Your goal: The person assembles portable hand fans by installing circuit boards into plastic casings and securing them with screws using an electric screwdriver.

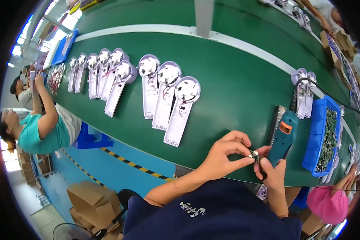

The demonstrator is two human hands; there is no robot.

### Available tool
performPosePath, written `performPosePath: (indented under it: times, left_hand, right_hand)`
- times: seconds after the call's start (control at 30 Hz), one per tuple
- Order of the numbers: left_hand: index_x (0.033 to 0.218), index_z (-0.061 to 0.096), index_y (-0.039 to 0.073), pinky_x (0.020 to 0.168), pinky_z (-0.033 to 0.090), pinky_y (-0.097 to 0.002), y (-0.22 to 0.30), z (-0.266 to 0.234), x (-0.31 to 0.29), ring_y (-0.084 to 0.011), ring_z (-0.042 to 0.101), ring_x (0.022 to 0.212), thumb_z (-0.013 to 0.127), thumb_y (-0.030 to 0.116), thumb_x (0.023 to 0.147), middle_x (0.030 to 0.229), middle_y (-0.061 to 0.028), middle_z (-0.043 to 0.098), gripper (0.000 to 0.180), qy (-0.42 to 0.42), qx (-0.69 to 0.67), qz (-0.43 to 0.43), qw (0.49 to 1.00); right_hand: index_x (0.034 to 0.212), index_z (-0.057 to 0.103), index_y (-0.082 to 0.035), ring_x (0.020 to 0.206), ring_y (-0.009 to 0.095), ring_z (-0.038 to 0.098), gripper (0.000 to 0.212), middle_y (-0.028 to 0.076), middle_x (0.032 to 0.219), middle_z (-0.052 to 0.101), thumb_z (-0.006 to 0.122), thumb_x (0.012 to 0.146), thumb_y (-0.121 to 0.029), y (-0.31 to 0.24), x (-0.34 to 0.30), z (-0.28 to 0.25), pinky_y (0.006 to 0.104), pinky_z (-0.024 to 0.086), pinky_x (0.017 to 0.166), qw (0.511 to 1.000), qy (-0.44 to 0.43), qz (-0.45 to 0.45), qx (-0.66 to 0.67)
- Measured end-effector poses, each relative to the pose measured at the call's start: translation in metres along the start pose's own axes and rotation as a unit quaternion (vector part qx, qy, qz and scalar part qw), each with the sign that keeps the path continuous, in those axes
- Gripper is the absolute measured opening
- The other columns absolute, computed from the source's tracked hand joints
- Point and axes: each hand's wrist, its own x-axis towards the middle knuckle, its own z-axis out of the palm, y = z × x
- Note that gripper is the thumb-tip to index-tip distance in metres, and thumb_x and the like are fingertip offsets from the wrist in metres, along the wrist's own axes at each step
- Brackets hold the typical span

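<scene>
Near the table's front edge, my left hand pinches a small green circuit board with a white part on it between thumb and forefinger. My right hand is closed in at the other side of the board, its thumb and forefinger gripping that edge. Just beyond my right hand is a teal power tool with an orange switch and a black cord; its lower end is partly hidden by the hand. A blue bin full of small green boards stands to the right.
White handheld-fan housings with round heads and wires lie in a row across the green table. More housings sit beyond the tool. A dark block lies beside it. Co-workers sit at left and right.
</scene>
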Motion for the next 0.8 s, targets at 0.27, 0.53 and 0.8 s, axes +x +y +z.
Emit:
performPosePath:
  times: [0.27,0.53,0.8]
  left_hand:
    - [0.088,0.070,0.000,0.086,0.052,-0.0317,-0.001,-0.012,-0.012,-0.0185,0.060,0.098,0.077,-0.001,0.079,0.114,-0.0088,0.051,0.012,-0.001,0.007,0.033,0.999]
    - [0.129,0.060,0.006,0.081,0.045,-0.0380,0.084,-0.075,-0.020,-0.0304,0.054,0.089,0.075,-0.001,0.075,0.101,-0.0113,0.057,0.057,0.242,0.649,0.155,0.704]
    - [0.095,0.071,0.000,0.063,0.046,-0.0309,0.082,-0.088,0.011,-0.0204,0.057,0.073,0.070,-0.007,0.079,0.085,-0.0079,0.060,0.018,0.113,0.632,0.165,0.749]
  right_hand:
    - [0.113,0.058,0.007,0.076,0.019,0.068,0.038,0.020,0.102,0.068,0.076,0.083,-0.008,0.020,0.009,-0.005,0.0217,0.046,0.044,0.989,-0.096,0.062,0.096]
    - [0.119,0.056,0.003,0.091,0.024,0.068,0.038,0.025,0.116,0.063,0.070,0.084,-0.001,0.020,0.015,-0.006,0.0228,0.048,0.049,0.986,-0.069,0.015,0.152]
    - [0.120,0.056,0.000,0.094,0.021,0.066,0.035,0.024,0.123,0.061,0.066,0.086,0.004,0.017,0.016,-0.014,0.0218,0.048,0.051,0.965,-0.136,0.044,0.220]
